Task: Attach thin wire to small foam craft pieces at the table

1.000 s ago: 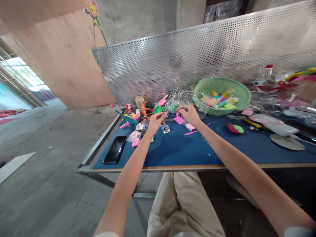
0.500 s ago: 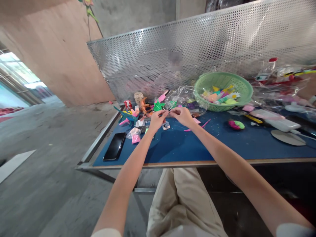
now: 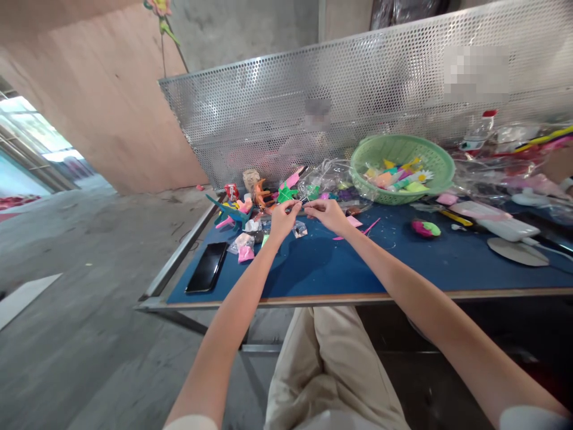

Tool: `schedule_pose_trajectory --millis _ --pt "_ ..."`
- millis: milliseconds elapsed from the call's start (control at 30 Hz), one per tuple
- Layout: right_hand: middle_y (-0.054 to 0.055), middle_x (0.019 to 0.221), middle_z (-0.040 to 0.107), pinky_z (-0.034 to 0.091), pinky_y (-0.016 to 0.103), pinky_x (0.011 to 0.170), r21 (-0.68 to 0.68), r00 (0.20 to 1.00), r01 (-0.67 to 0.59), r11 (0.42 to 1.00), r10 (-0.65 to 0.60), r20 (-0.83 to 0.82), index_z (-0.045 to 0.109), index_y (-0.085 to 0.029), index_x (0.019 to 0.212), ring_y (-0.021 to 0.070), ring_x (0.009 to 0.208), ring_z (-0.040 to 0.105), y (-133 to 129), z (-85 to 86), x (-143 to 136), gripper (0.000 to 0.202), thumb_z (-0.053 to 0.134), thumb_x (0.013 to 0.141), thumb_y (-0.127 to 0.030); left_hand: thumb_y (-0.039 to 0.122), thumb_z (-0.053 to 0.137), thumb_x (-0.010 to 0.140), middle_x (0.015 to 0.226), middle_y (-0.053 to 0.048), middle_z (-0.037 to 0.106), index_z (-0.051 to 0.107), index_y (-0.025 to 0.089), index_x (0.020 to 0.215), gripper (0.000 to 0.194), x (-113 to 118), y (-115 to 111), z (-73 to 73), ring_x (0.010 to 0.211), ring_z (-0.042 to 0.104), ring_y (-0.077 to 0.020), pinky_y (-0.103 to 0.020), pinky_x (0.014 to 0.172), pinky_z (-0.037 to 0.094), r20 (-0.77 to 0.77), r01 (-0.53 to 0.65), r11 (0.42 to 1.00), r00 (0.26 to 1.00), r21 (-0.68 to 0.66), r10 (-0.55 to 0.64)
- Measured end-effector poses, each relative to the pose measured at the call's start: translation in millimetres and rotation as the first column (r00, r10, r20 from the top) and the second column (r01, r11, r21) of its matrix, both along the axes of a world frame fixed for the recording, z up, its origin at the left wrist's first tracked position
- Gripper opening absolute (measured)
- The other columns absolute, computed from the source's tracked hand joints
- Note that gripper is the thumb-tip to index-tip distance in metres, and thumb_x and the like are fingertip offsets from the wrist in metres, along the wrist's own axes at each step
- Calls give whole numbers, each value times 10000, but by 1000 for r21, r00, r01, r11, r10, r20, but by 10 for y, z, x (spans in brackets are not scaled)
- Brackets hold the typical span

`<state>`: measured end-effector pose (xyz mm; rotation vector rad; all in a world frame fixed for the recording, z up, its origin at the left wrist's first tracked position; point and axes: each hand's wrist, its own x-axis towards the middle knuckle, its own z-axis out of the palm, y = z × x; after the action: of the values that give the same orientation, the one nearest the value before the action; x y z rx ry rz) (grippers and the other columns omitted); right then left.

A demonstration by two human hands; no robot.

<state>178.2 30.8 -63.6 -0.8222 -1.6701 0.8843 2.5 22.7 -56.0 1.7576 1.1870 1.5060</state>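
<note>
My left hand (image 3: 283, 218) is raised over the far part of the blue table top (image 3: 322, 275), thumb and fingertips pinched together. Facing it at almost the same height is my right hand (image 3: 330, 215), its fingers also pinched. A narrow gap shows between the two sets of fingertips. Whatever they hold is too small to make out. Just behind the left hand lies a green pointed piece (image 3: 286, 193), with an orange toy figure (image 3: 261, 196) to its left. Clear plastic wrap (image 3: 333, 173) spreads behind the right hand. Thin magenta strips (image 3: 369, 227) lie right of its wrist.
A black phone (image 3: 206, 267) lies at the left front. Near it are a teal toy figure (image 3: 233, 214) and a pink packet (image 3: 246, 254). A green basket (image 3: 403, 143) of colourful pieces stands back right, before a perforated metal panel (image 3: 268, 95). A magenta-and-green lump (image 3: 425, 228) lies right.
My fingertips, nearly touching before, now have a slightly wider gap between them. The view has shifted a little; the objects on the table look unmoved.
</note>
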Motion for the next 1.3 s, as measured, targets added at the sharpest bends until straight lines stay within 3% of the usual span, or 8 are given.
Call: schedule_pose_trajectory --millis 167,367,500,667,900,1100,1233,1300 --pt "60 836 779 608 360 773 37 998 -21 999 19 55 767 -203 1012 202 748 739 24 -38 75 228 683 860 -352 477 677 878 869 -77 745 760 144 988 360 -34 -12 29 463 504 -87 -237 478 396 32 13 1000 999 -26 -12" --pt "51 890 783 602 374 831 118 998 50 992 -55 39 709 -227 1219 204 780 754 10 -90 63 329 595 924 -317 481 683 866 804 -64 742 772 138 1000 379 -28 -19 7 454 515 -93 -238 468 411 44 60 996 997 -65 -58" --pt "47 896 787 609 377 809 141 995 89 986 -96 40 730 -228 1201 205 760 747 11 -128 41 331 595 923 -346 443 739 823 549 14 598 776 136 1037 376 -12 -1 -33 448 475 -93 -224 467 391 141 112 988 985 -107 -96" --pt "50 880 788 611 367 784 106 998 64 992 -67 17 732 -223 1190 204 739 741 36 -162 25 338 638 892 -353 408 789 775 484 57 505 765 139 1060 393 23 0 -56 427 408 -68 -205 438 339 267 162 967 958 -196 -106" --pt "31 871 793 601 370 791 157 987 134 978 -147 71 749 -255 1182 213 765 752 26 -165 50 316 626 901 -334 432 818 729 559 42 565 762 145 1022 414 49 -6 -65 462 441 -59 -188 435 342 343 182 956 934 -231 -95" --pt "49 902 796 603 360 786 123 994 106 987 -106 -1 747 -220 1168 209 762 750 -2 -142 17 348 654 877 -386 409 796 748 575 25 602 763 135 996 371 54 -28 -33 454 427 -64 -203 437 328 283 145 975 955 -169 -92" --pt "63 881 792 605 355 746 41 996 42 998 -39 -74 776 -199 1070 218 738 744 -6 -119 4 375 685 846 -486 397 788 761 852 -53 743 758 137 1033 378 59 -58 -14 495 469 -63 -216 465 366 183 99 988 980 -120 -76" --pt "67 863 789 601 353 751 56 995 76 996 -72 -69 795 -195 987 223 754 738 -1 -105 17 372 681 848 -521 395 766 790 945 -66 761 766 159 1001 317 65 -73 -9 579 558 -96 -226 515 415 76 54 998 996 -41 -51"
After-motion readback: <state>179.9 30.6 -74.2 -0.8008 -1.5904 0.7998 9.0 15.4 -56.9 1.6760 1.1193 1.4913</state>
